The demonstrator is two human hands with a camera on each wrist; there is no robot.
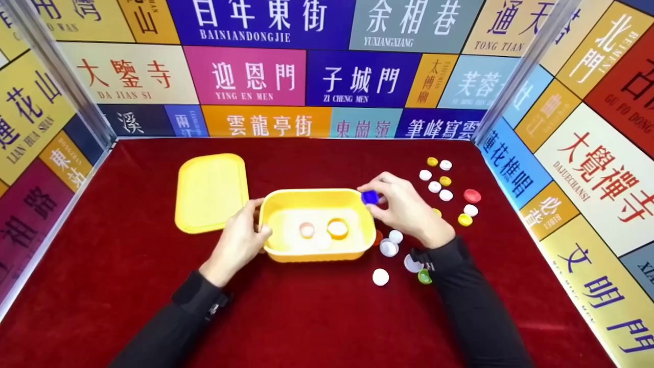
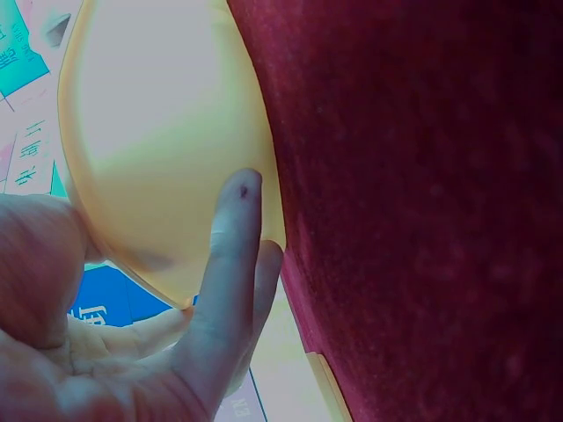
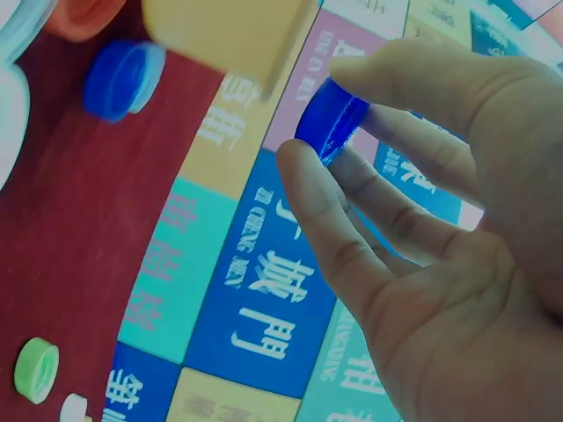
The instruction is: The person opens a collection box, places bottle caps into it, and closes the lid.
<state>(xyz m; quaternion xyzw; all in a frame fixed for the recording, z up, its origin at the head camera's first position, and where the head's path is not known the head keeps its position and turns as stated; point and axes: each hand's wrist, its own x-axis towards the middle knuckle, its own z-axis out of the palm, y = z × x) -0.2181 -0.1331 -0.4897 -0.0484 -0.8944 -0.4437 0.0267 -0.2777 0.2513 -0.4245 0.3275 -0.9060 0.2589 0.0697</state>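
Note:
My left hand grips the left end of a yellow plastic box, thumb at the rim and fingers along the outer wall. In the left wrist view, fingers lie against the box's side. My right hand pinches a dark blue bottle cap beside the box's right rim. The right wrist view has this blue cap between thumb and fingertips. Inside the box lie a pale cap and a yellow cap.
A yellow lid lies behind the left hand on the dark red cloth. Several loose caps are scattered to the right, among them a red cap, a green cap and a white cap. Printed panels wall the table.

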